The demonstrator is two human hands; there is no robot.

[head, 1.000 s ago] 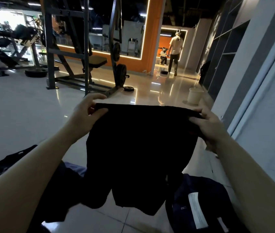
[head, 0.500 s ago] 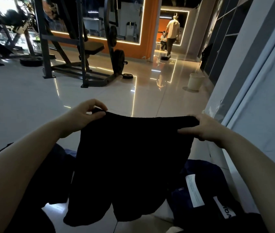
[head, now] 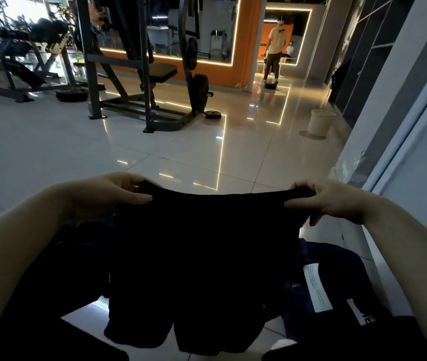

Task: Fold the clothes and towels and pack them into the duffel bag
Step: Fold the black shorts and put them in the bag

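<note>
A pair of black shorts (head: 202, 256) hangs spread in front of me, waistband up, legs dangling above the floor. My left hand (head: 110, 196) pinches the left end of the waistband, thumb over the cloth. My right hand (head: 322, 201) grips the right end with curled fingers. Below on the right lies a dark navy duffel bag (head: 337, 272) with a white label showing. More dark clothing (head: 58, 256) lies on the floor at the lower left, partly hidden by my left arm and the shorts.
Glossy tiled floor (head: 181, 152) stretches ahead. A weight bench rack (head: 152, 74) stands at centre left, a white bin (head: 318, 122) by the right wall. A grey wall (head: 415, 152) runs close along my right. A person (head: 275, 50) stands far back in the orange-lit doorway.
Both hands have come down and spread a little wider, pulling the waistband flat. The view has tilted down, so more of the duffel bag and floor clothing shows.
</note>
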